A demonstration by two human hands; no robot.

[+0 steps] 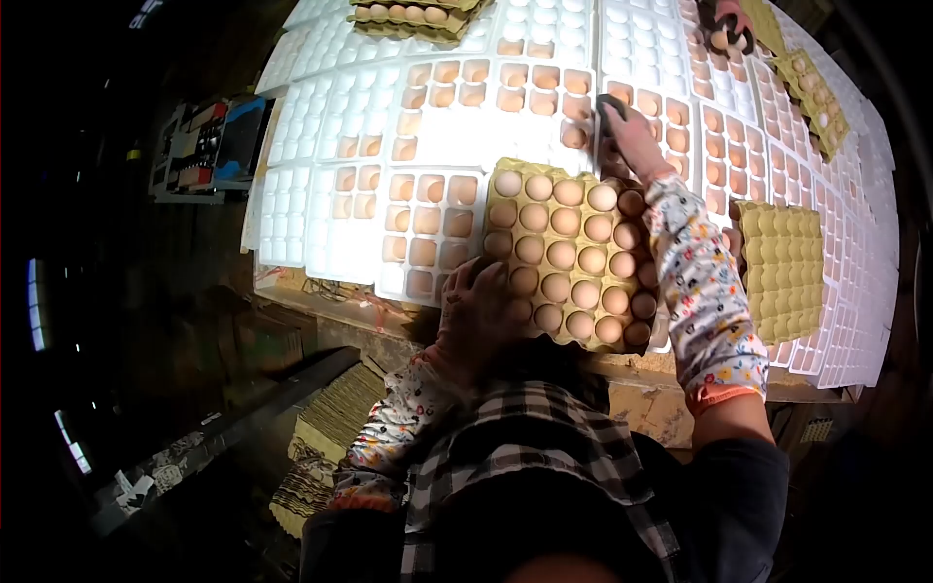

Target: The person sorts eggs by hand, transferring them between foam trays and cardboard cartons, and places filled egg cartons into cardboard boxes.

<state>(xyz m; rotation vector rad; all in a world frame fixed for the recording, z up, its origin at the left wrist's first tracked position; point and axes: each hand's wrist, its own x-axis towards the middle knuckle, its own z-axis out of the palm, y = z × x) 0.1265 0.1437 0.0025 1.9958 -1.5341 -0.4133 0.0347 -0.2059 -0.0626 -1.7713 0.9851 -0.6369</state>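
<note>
A yellowish pulp egg tray [501, 167] filled with brown eggs [561, 255] lies in front of me, over the white foam trays [423, 233]. My left hand [471, 301] is at its left edge, the bent, shadowed fingers against the side. Farther forward, my right hand [632, 141] reaches past the tray's far right corner. Its dark-covered fingertips are drawn together and point down at the foam cells, where several eggs sit. Whatever they pinch is hidden. Both forearms wear flowered sleeves, and the right one overlaps the tray's right side.
More foam trays cover the table. A stacked pulp tray with eggs [413, 19] lies at the back; another pulp tray [780, 272] is on the right. A co-worker's hand [734, 17] holds eggs at the far right. Folded pulp trays [326, 428] are below the table's front edge.
</note>
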